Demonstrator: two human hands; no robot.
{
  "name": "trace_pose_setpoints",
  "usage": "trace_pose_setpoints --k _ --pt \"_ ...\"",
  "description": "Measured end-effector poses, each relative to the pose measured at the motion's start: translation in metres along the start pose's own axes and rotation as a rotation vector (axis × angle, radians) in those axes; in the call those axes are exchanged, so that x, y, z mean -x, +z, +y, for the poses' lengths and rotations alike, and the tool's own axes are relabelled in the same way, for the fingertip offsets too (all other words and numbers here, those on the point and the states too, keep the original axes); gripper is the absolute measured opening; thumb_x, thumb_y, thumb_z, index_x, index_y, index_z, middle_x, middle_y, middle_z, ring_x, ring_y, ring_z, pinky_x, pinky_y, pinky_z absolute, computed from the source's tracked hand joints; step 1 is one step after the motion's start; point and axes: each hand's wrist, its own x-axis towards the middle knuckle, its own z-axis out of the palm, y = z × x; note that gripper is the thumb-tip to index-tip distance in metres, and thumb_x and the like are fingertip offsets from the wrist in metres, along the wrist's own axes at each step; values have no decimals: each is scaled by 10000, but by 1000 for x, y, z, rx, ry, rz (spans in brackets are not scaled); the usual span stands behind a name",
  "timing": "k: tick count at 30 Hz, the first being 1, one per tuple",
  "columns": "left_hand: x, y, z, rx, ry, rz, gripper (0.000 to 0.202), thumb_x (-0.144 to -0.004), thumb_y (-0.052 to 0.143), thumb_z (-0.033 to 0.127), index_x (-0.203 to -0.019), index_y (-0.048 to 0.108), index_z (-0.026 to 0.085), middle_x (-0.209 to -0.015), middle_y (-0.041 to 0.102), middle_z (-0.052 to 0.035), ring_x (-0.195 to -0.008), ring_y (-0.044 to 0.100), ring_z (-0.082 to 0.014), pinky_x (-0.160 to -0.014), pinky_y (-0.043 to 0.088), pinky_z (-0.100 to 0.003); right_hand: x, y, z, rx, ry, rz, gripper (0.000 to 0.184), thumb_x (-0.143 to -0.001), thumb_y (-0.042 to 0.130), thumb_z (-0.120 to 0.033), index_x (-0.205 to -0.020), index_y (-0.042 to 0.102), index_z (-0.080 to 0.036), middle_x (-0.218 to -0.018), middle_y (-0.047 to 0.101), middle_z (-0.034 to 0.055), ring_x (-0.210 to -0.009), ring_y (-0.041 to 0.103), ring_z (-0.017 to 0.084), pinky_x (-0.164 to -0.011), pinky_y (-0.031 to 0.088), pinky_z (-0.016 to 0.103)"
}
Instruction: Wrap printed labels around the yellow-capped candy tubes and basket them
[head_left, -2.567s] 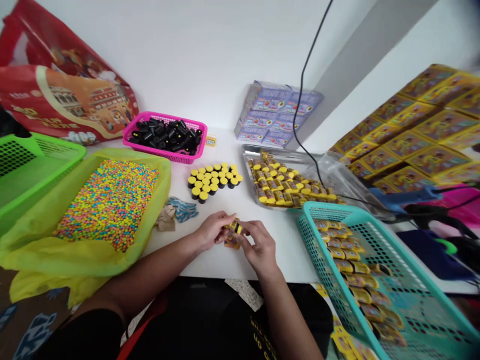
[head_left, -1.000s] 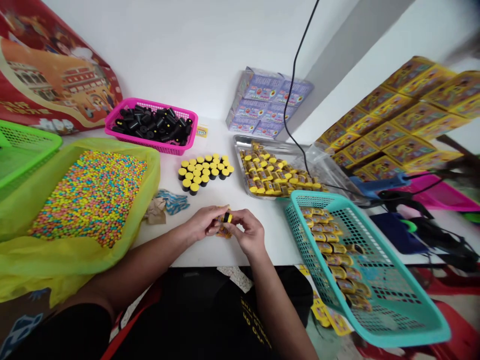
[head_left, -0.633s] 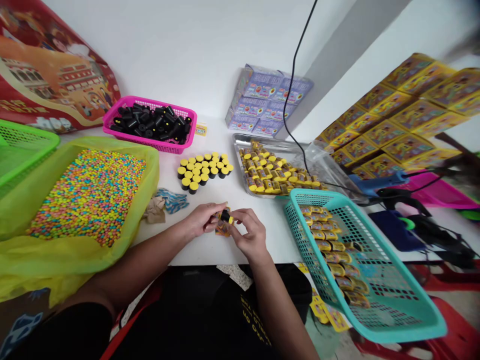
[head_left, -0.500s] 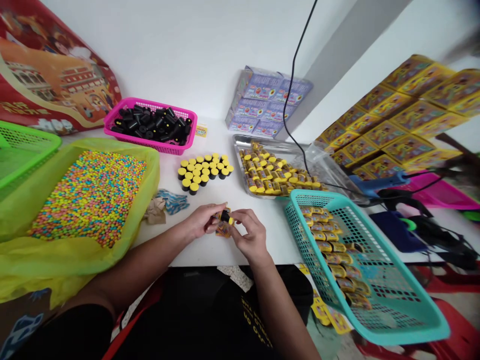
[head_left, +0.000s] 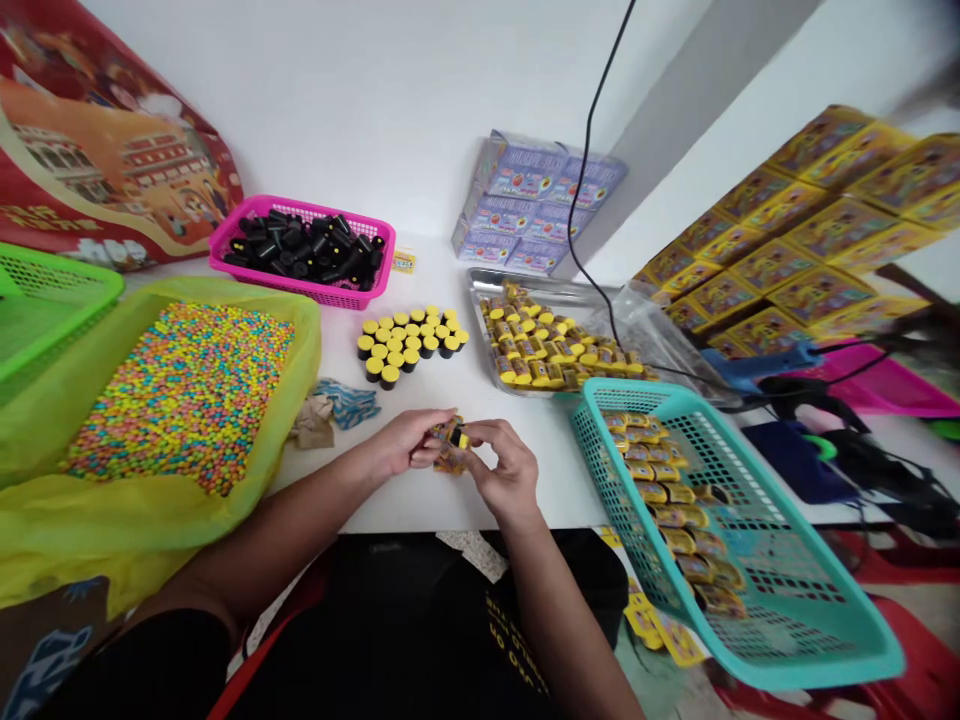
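My left hand (head_left: 409, 443) is closed on a printed yellow wrapper (head_left: 451, 463) above the front of the white table. From the other side, the fingers of my right hand (head_left: 506, 472) pinch a small black canister with a yellow cap (head_left: 460, 438). The canister's dark body sits mostly within the wrapper, and its cap faces my right hand. Beyond my hands, several black canisters with yellow caps (head_left: 411, 342) stand grouped upright on the table. Fingers partly hide both held things.
At left are a yellow-lined tub of colourful candies (head_left: 311, 330) and a pink basket of black canisters (head_left: 300, 285). A metal tray (head_left: 487, 365) and a teal basket (head_left: 825, 610) at right hold wrapped canisters. Crumpled cloth (head_left: 349, 403) lies near my left forearm. A black cable (head_left: 589, 140) hangs down.
The canister's black body shows less now, with more of the printed wrapper around it. My right hand has shifted slightly; the left has barely moved.
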Motion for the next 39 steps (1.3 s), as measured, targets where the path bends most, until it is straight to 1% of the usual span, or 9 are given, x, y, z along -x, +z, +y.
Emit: trace_pose_setpoints --k 3,6,10,13,19,24,30,33,39 --pt "-4 -5 1 26 -86 -29 272 -841 606 434 -776 522 184 -418 269 103 -280 171 -34 -341 57 -193 1 0 2 57 -82 -30 168 -843 633 -155 -973 660 -259 -945 685 58 -836 641 199 -733 556 371" --pt "-7 -5 -1 47 -28 -18 290 -835 614 439 -756 526 175 -428 342 82 -289 257 -47 -335 121 -195 2 0 4 101 -110 -37 203 -854 615 -141 -1004 661 -270 -1014 688 67 -897 640 212 -778 551 399" --pt "-8 -2 -5 24 113 -57 311 -816 635 442 -769 578 140 -496 476 28 -347 396 -74 -362 257 -217 4 -3 6 26 49 79 168 -857 658 -213 -1020 653 -253 -961 682 55 -849 639 198 -754 546 374" --pt "-6 -1 -6 6 204 -76 313 -763 702 423 -783 603 127 -572 541 0 -383 430 -74 -363 256 -222 5 -6 6 -57 159 107 134 -842 692 -281 -968 669 -243 -864 672 33 -783 628 186 -727 538 355" --pt "-5 -1 -11 30 301 -12 312 -643 812 341 -711 573 152 -568 574 1 -388 470 -86 -372 252 -217 7 -1 8 -302 346 151 186 -784 757 -313 -919 665 -223 -852 686 26 -734 627 162 -705 535 322" --pt "-1 4 -11 70 324 11 306 -572 849 244 -692 586 143 -674 658 -29 -409 480 -66 -417 300 -213 9 4 10 -478 390 207 178 -765 772 -285 -881 656 -216 -912 709 39 -818 663 180 -775 548 349" --pt "3 9 -9 51 353 3 301 -500 862 163 -669 615 132 -722 679 -36 -516 566 -104 -476 383 -232 7 4 10 -686 436 241 212 -716 802 -229 -862 649 -229 -1017 729 46 -940 690 213 -849 561 399" --pt "3 8 -10 9 375 -8 316 -509 860 153 -702 610 134 -792 700 -54 -539 599 -125 -493 401 -246 7 4 11 -703 436 266 199 -720 796 -212 -861 658 -234 -1032 728 40 -957 685 206 -844 562 385" --pt "0 6 -14 9 310 -34 297 -641 827 268 -761 585 145 -759 701 -81 -576 662 -202 -526 455 -296 8 8 13 -603 466 270 154 -749 777 -282 -854 679 -226 -982 725 36 -877 677 185 -820 556 355"
